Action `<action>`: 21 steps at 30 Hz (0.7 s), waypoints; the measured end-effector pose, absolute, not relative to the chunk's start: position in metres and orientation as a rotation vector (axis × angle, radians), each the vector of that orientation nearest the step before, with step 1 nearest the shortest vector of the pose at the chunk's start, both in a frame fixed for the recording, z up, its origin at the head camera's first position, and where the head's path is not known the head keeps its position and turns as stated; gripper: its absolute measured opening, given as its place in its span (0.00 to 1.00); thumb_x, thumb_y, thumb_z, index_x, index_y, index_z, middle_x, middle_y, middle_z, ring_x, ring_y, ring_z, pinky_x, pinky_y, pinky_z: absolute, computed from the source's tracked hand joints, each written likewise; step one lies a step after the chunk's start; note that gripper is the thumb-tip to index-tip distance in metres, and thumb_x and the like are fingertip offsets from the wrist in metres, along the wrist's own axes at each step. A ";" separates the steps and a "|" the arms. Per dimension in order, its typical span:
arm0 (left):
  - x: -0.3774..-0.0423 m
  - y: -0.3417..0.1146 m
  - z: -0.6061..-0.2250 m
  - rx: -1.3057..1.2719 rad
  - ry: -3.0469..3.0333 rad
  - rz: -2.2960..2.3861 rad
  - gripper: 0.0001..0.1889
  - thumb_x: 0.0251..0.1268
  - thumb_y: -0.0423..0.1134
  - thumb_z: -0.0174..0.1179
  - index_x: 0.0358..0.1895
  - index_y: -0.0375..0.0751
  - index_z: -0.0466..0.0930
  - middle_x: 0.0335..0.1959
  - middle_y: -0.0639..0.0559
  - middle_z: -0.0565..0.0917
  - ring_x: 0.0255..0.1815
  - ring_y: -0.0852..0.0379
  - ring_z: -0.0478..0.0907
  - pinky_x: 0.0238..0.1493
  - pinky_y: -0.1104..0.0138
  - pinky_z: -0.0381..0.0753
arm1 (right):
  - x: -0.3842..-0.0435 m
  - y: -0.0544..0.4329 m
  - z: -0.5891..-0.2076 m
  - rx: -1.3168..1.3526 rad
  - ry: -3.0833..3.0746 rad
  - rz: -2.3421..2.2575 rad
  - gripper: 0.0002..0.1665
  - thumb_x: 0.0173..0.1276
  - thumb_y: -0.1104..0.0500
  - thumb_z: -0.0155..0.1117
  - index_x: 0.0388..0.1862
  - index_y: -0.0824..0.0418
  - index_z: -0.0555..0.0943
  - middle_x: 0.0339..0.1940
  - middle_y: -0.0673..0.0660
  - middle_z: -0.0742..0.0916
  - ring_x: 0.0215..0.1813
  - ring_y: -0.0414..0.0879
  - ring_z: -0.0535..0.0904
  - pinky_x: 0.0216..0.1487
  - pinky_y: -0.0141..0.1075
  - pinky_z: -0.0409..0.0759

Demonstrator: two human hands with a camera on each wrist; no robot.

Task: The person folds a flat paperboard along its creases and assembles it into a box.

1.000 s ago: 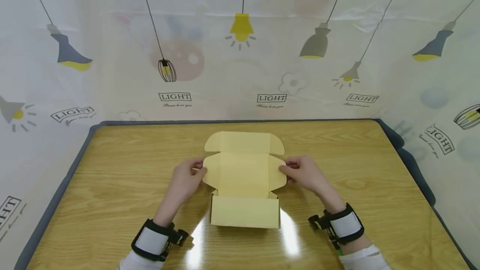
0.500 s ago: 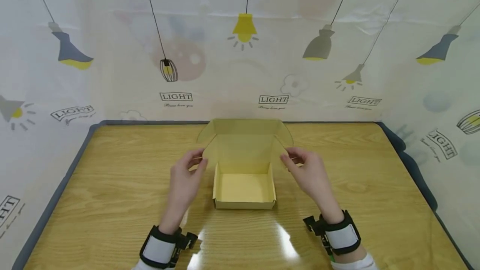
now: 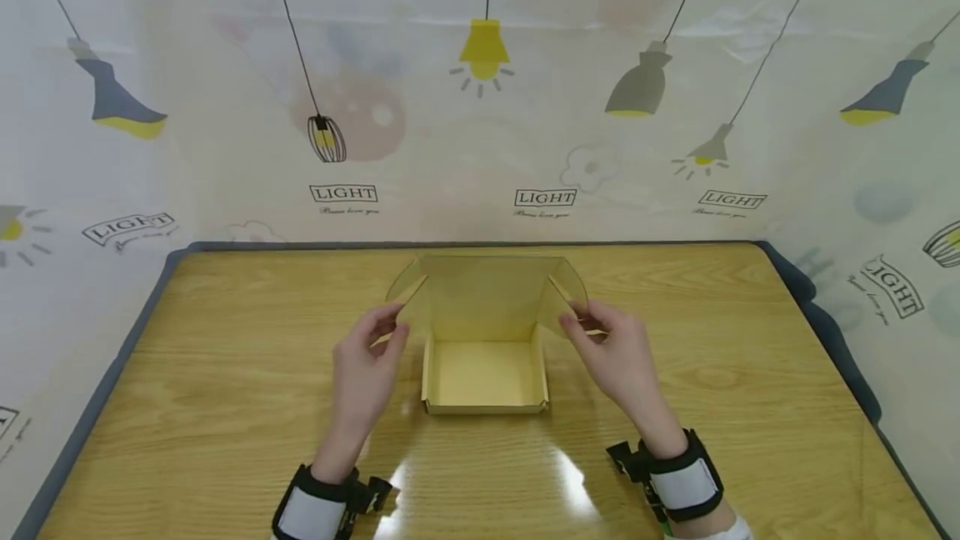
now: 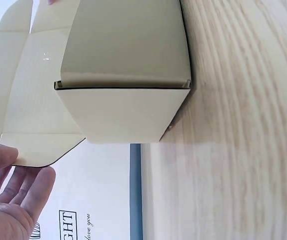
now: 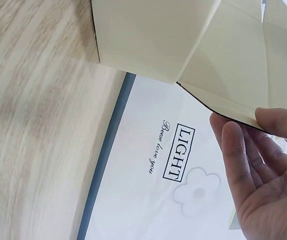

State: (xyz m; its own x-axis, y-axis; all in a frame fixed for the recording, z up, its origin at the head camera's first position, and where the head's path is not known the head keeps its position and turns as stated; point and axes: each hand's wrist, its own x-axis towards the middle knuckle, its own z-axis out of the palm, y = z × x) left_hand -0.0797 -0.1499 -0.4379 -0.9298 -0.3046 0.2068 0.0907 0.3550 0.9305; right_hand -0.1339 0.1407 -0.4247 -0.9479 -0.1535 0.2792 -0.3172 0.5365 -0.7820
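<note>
A small yellowish cardboard box (image 3: 486,377) sits on the table with its inside facing the head camera. Its lid (image 3: 483,298) stands up at the back, hinged to the box. My left hand (image 3: 367,373) pinches the lid's left side flap (image 4: 41,150) between thumb and fingers. On the other side, my right hand (image 3: 618,357) pinches the right side flap (image 5: 223,102) the same way. Both flaps angle forward from the lid. In the left wrist view, the box's outer side wall (image 4: 123,112) shows plainly.
The wooden table (image 3: 247,373) has a dark grey edge (image 3: 315,246) along its back. Behind it hangs a white wall cloth (image 3: 450,132) printed with lamps and the word LIGHT. Each wrist wears a black strap, such as the left wrist strap (image 3: 311,511).
The lid has swung from lying spread out to standing up, and the box's inside has come into view. Both hands keep their grip on the flaps, which now angle further forward.
</note>
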 end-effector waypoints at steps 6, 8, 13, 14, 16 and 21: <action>-0.080 -0.151 -0.437 0.190 -2.272 -1.595 0.13 0.70 0.28 0.62 0.54 0.34 0.84 0.45 0.38 0.87 0.50 0.44 0.87 0.46 0.74 0.85 | -0.133 0.141 -0.423 0.398 -2.585 1.394 0.05 0.69 0.65 0.69 0.39 0.68 0.88 0.45 0.68 0.91 0.42 0.58 0.90 0.38 0.29 0.88; -0.080 -0.151 -0.437 0.184 -2.262 -1.611 0.12 0.70 0.28 0.62 0.54 0.33 0.84 0.46 0.37 0.87 0.50 0.44 0.86 0.46 0.76 0.84 | -0.132 0.141 -0.422 0.408 -2.585 1.394 0.04 0.69 0.65 0.68 0.38 0.67 0.87 0.43 0.67 0.91 0.41 0.57 0.90 0.37 0.29 0.88; -0.080 -0.152 -0.433 0.181 -2.239 -1.658 0.10 0.70 0.29 0.62 0.51 0.32 0.85 0.49 0.38 0.88 0.49 0.55 0.86 0.46 0.80 0.83 | -0.130 0.141 -0.419 0.434 -2.604 1.380 0.05 0.70 0.65 0.67 0.40 0.66 0.88 0.38 0.64 0.92 0.39 0.55 0.91 0.36 0.27 0.87; -0.080 -0.153 -0.433 0.179 -2.235 -1.668 0.09 0.71 0.30 0.62 0.50 0.31 0.85 0.50 0.38 0.88 0.48 0.58 0.86 0.47 0.80 0.83 | -0.130 0.141 -0.418 0.438 -2.607 1.376 0.06 0.70 0.64 0.67 0.40 0.66 0.88 0.38 0.64 0.92 0.39 0.55 0.91 0.36 0.27 0.87; -0.080 -0.154 -0.432 0.178 -2.229 -1.691 0.09 0.71 0.30 0.61 0.49 0.30 0.85 0.51 0.38 0.88 0.48 0.60 0.86 0.47 0.80 0.83 | -0.129 0.141 -0.419 0.440 -2.609 1.377 0.06 0.70 0.64 0.67 0.40 0.66 0.88 0.37 0.63 0.92 0.39 0.54 0.91 0.36 0.27 0.87; -0.079 -0.157 -0.431 0.173 -2.236 -1.726 0.10 0.73 0.31 0.59 0.49 0.28 0.84 0.54 0.38 0.87 0.53 0.51 0.86 0.47 0.79 0.83 | -0.129 0.140 -0.418 0.452 -2.594 1.371 0.06 0.70 0.64 0.67 0.39 0.66 0.88 0.37 0.62 0.92 0.38 0.54 0.91 0.36 0.27 0.87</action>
